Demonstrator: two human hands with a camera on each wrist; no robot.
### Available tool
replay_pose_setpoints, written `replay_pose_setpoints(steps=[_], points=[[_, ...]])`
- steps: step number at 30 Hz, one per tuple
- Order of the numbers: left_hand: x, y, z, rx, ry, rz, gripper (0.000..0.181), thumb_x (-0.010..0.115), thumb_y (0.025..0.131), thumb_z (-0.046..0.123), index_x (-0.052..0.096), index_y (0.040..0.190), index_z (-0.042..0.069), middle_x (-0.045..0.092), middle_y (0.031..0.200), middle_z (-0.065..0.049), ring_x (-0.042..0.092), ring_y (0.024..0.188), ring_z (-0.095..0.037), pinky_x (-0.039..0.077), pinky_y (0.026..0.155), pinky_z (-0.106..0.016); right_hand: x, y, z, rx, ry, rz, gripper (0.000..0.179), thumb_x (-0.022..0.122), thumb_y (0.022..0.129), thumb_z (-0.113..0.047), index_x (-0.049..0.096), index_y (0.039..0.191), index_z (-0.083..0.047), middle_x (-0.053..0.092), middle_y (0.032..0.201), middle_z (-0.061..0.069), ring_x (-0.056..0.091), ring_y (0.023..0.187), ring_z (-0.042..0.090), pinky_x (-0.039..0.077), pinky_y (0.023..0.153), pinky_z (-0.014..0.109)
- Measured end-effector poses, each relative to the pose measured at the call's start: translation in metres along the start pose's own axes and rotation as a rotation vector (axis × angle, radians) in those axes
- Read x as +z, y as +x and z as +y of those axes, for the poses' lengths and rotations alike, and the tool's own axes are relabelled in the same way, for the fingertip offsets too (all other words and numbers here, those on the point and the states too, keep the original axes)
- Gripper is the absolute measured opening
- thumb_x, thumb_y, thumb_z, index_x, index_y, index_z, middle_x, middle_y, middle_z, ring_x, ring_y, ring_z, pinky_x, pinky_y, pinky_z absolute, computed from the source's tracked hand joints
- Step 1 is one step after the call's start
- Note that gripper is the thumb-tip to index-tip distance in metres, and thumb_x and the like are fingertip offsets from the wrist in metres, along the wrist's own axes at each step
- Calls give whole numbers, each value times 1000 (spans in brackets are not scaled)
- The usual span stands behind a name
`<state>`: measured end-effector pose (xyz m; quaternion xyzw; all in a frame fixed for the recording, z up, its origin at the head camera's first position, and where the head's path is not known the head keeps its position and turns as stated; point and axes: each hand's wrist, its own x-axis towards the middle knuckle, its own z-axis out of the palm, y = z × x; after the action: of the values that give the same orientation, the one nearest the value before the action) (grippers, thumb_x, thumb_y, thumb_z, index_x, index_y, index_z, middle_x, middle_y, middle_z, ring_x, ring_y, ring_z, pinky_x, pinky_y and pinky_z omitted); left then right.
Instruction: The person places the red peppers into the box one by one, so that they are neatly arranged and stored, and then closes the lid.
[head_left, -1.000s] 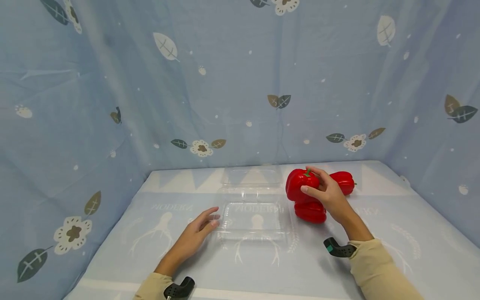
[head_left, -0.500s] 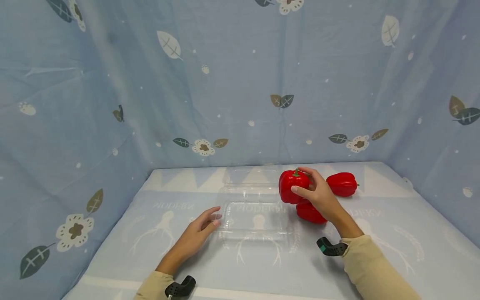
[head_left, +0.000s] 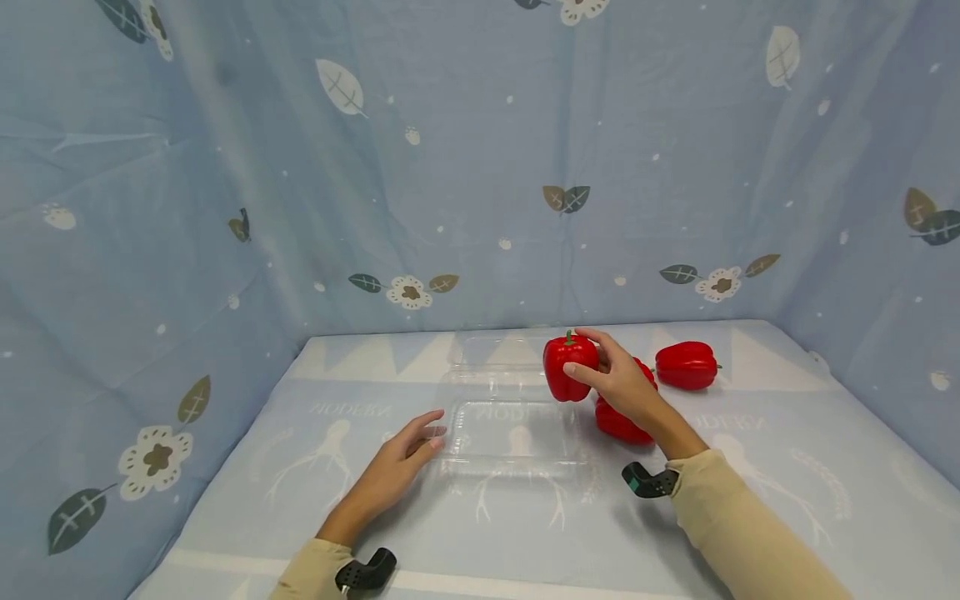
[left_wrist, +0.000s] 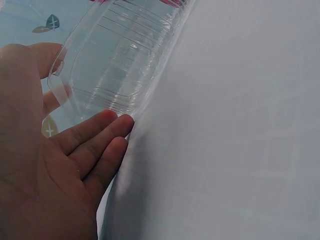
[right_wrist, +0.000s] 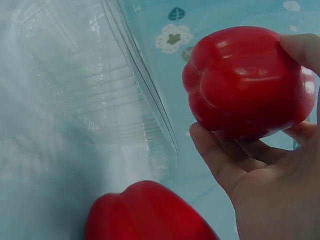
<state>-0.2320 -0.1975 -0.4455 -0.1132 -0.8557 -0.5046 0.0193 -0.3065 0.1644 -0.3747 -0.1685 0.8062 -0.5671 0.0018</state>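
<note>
My right hand (head_left: 618, 379) holds a red bell pepper (head_left: 570, 367) by its side, thumb across the front, stem up, above the right part of a clear plastic container (head_left: 506, 458). In the right wrist view the held pepper (right_wrist: 250, 82) is apart from the container's wall (right_wrist: 135, 70). Just below and behind that hand lie another red pepper (head_left: 622, 423) and a partly hidden one (head_left: 645, 372). My left hand (head_left: 390, 467) is at the container's left end, fingers loosely extended and touching the rim (left_wrist: 56, 82); how firmly, I cannot tell.
A separate-looking red pepper (head_left: 686, 365) lies at the back right of the table. Behind the container's tray is a clear raised panel (head_left: 506, 348), perhaps its lid. A patterned cloth (head_left: 465, 167) surrounds the table on the visible sides.
My right hand has carried the pepper leftward, away from the other peppers and toward the container, uncovering more of those behind it. My left hand has stayed at the container's left end.
</note>
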Motion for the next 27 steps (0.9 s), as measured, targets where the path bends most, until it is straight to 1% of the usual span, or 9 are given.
replay_pose_setpoints(steps=[3, 6, 9, 13, 16, 20, 24, 27], points=[[0, 0, 0, 0, 7, 0, 47, 60, 102, 33, 50, 148, 26, 63, 133, -1, 56, 127, -28, 39, 108, -52, 3, 2, -2, -10, 6, -19, 81, 73, 91, -39, 30, 157, -20, 47, 142, 15, 50, 127, 39, 55, 91, 47], [0, 0, 0, 2, 16, 2, 48, 60, 102, 32, 50, 148, 25, 63, 133, -2, 56, 127, -28, 39, 108, -52, 6, 6, -4, -10, 38, -45, 81, 73, 91, -39, 30, 157, -22, 45, 143, 14, 49, 129, 40, 54, 91, 48], [0, 1, -1, 5, 24, 1, 48, 59, 103, 32, 49, 149, 24, 63, 133, -3, 56, 127, -29, 39, 108, -53, 9, 9, -6, -6, 71, -61, 82, 74, 91, -37, 30, 157, -22, 44, 144, 14, 49, 128, 40, 55, 90, 46], [1, 1, -1, 8, 39, -1, 48, 59, 103, 32, 48, 149, 23, 62, 133, -4, 56, 127, -30, 40, 108, -53, 13, 12, -9, 10, 80, -67, 86, 77, 88, -35, 28, 157, -21, 44, 145, 14, 49, 128, 39, 57, 87, 45], [1, 1, -1, 13, 46, 3, 49, 58, 103, 32, 48, 150, 23, 62, 133, -4, 56, 127, -31, 40, 107, -53, 16, 15, -9, 21, 73, -79, 88, 80, 86, -32, 28, 156, -19, 44, 145, 14, 48, 129, 39, 57, 86, 45], [0, 1, -1, 23, 42, 1, 49, 58, 104, 30, 47, 150, 22, 63, 133, -6, 56, 127, -31, 41, 107, -53, 21, 19, -7, 31, 44, -105, 86, 79, 86, -32, 30, 155, -20, 48, 142, 15, 48, 127, 38, 57, 86, 44], [1, 1, -2, 28, 38, -7, 49, 58, 104, 28, 46, 151, 22, 63, 133, -7, 56, 127, -30, 40, 107, -53, 27, 24, -6, 32, -8, -118, 84, 78, 88, -35, 31, 156, -20, 50, 139, 16, 48, 126, 38, 57, 86, 44], [1, 1, -1, 34, 54, -4, 51, 58, 103, 28, 45, 152, 22, 63, 132, -7, 57, 125, -29, 41, 107, -52, 31, 27, -6, 28, -39, -122, 85, 77, 88, -37, 31, 156, -21, 51, 138, 15, 48, 126, 37, 57, 86, 44]])
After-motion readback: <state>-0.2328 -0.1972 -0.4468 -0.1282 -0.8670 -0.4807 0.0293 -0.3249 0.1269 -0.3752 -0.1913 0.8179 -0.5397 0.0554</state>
